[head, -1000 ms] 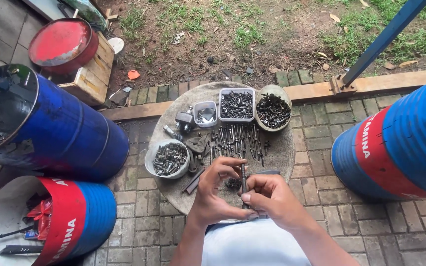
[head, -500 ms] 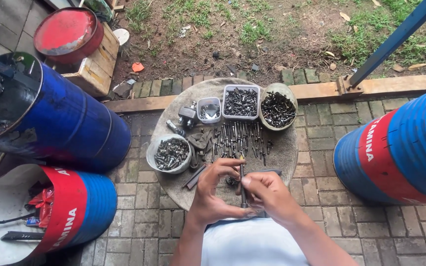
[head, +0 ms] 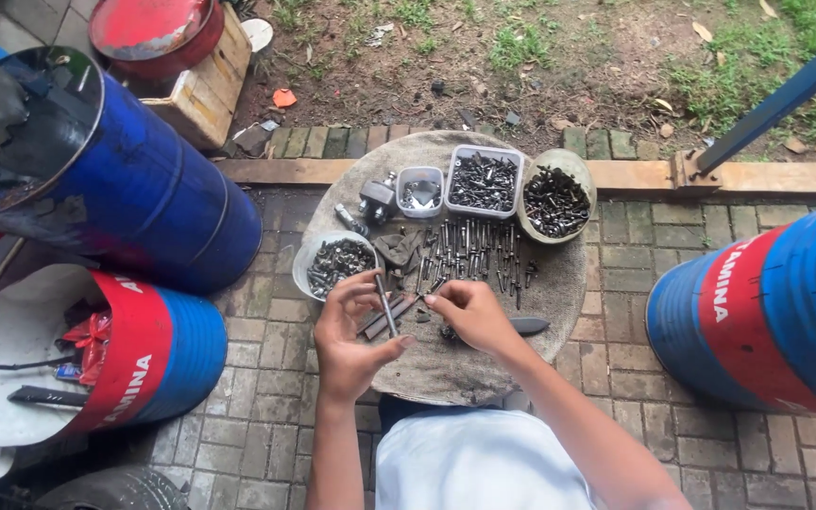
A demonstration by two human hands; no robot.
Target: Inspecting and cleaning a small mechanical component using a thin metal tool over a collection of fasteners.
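A long bolt is held in the left hand, pinched between thumb and fingers, above the near-left part of the round table. The right hand is reaching forward, fingers bent down over the loose bolts laid in rows; whether something is gripped in it cannot be told.

For good handling, the bolt is better kept pinched near its middle, so that it does not tip, and the rows should be touched lightly, because they are easily rolled out of order.

Just beyond the left hand a round tub full of screws is standing. Further back a small cup, a square box and a bowl are set side by side (all filled with dark hardware). A flat dark tool is lying beside the right hand. A rag is between tub and rows, and some bars lie under the bolt, so the free space is small. Blue drums are standing around.
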